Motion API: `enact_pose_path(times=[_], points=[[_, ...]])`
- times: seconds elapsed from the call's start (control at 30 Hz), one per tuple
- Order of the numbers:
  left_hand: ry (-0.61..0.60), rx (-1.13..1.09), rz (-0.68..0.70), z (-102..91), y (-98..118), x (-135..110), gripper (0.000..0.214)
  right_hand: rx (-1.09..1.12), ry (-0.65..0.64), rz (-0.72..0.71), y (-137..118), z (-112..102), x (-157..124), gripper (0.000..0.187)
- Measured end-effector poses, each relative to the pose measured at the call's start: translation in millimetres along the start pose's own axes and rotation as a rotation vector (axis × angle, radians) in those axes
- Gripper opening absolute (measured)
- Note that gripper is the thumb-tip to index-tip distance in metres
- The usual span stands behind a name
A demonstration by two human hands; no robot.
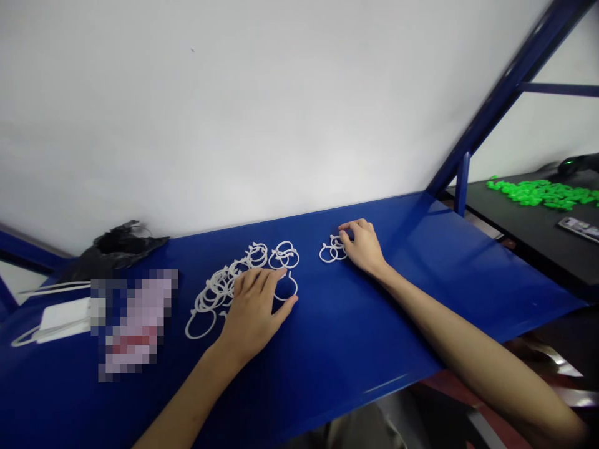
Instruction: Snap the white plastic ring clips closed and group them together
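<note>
1. One left hand (253,308), thumb and forefinger spread well apart, with one white ring (296,288) between the tips; cannot tell if gripped.
2. Beside and left of those fingers, one tangled heap of rings (213,293), over ten, too overlapped for an exact count.
3. Just beyond the left fingertips, about three overlapping rings (286,252).
4. One right hand (365,249), thumb and forefinger curled close together at about three more rings (332,251); cannot tell whether holding any.
5. Well left of the left fingers, one black bag (100,257).
6. Far right of the right fingers, countless green pieces (538,193).
</note>
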State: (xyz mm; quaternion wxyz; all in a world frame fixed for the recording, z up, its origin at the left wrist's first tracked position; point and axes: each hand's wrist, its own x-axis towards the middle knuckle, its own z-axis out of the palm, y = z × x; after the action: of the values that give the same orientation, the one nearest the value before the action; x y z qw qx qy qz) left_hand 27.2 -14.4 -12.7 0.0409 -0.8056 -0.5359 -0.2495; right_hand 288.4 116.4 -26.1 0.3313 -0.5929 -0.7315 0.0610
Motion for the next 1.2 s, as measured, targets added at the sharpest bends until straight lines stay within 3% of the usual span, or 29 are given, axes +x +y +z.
enact_pose_path(times=[0.17,0.2,0.27,0.33,0.43,0.7,0.83,0.97,1.2], points=[[0.035,0.011,-0.012,0.9,2.7,0.0,0.039,0.061,0.078,-0.266,-28.4,-15.2,-15.7,0.02],[0.046,0.01,-0.014,1.7,3.8,-0.5,0.039,0.127,0.022,-0.336,-36.5,-18.6,-22.1,0.02],[0.068,0.003,-0.006,3.9,6.2,-1.7,0.04,0.257,-0.219,-0.465,-52.0,-23.5,-36.9,0.021],[0.088,-0.008,0.021,5.8,8.6,-2.5,0.041,0.304,-0.407,-0.488,-64.2,-25.1,-51.4,0.022],[0.117,-0.027,0.076,5.8,11.5,-2.3,0.04,0.353,-0.516,-0.465,-72.8,-23.1,-65.3,0.022],[0.105,-0.178,0.164,-3.9,11.8,-1.6,0.023,0.387,-0.471,-0.442,-70.6,-22.3,-65.4,0.008],[0.103,-0.216,0.172,-3.2,9.7,-1.1,0.021,0.354,-0.468,-0.547,-70.5,-23.6,-65.3,0.013],[0.087,-0.237,0.187,-2.2,9.5,0.8,0.005,0.337,-0.504,-0.642,-70.2,-25.0,-65.4,0.021],[0.112,-0.254,0.157,-2.3,6.5,-1.9,0.014,0.303,-0.489,-0.745,-72.8,-27.7,-67.9,0.029]])
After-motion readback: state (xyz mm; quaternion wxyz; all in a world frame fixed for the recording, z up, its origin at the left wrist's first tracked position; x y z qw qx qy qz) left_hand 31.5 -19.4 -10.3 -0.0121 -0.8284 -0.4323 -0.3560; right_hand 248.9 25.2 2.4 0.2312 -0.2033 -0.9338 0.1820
